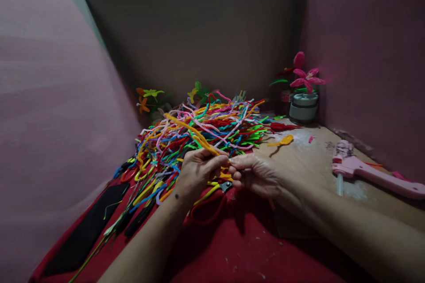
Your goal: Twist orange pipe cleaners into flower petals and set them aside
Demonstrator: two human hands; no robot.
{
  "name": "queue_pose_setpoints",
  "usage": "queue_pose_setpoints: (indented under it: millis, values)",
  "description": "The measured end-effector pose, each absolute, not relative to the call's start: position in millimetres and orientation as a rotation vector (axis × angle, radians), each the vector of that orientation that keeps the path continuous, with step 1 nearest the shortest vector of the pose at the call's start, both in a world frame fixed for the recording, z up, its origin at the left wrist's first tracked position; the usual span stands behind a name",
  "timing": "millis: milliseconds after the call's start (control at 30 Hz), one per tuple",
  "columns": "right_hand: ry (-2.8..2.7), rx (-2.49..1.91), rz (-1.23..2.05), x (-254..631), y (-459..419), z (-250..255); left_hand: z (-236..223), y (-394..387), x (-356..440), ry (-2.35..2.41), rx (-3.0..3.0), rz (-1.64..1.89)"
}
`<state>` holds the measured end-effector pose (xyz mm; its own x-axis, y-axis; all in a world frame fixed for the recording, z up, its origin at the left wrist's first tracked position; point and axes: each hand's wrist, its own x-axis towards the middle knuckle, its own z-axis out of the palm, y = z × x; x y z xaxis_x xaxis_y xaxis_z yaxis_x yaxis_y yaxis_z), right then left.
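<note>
Orange pipe cleaners (194, 131) stick up and to the left out of my left hand (201, 170), whose thumb and fingers pinch them. My right hand (255, 172) meets it at the centre, thumb and forefinger pressed together at the lower end of the orange strands; other fingers are curled. Just under the hands lie yellow-handled pliers (217, 189), partly hidden. Behind them is a large heap of many-coloured pipe cleaners (229, 121). A finished orange petal-like loop (283, 140) rests on the board to the right.
A pink glue gun (368, 170) lies on the wooden board (308, 154) at right. Pink pipe-cleaner flowers (307, 80) stand in a grey pot (303, 108) by the wall. A black flat object (86, 230) and tools lie on the red cloth (259, 252).
</note>
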<state>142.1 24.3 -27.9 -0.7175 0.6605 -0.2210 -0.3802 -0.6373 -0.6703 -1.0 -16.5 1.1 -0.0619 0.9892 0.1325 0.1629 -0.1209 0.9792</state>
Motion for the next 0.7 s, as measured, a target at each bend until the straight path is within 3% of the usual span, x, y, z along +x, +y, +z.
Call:
queue_pose_setpoints:
  millis: [433, 700]
  values:
    - [-0.765, -0.464, 2.568, 145.8, 25.9, -30.3, 2.5, -16.6, -7.7, 1.218, 1.374, 1.309]
    - [-0.798, -0.551, 2.422, 142.5, 24.2, -30.1, 2.4, -16.5, -4.9, 1.285, 1.351, 1.256]
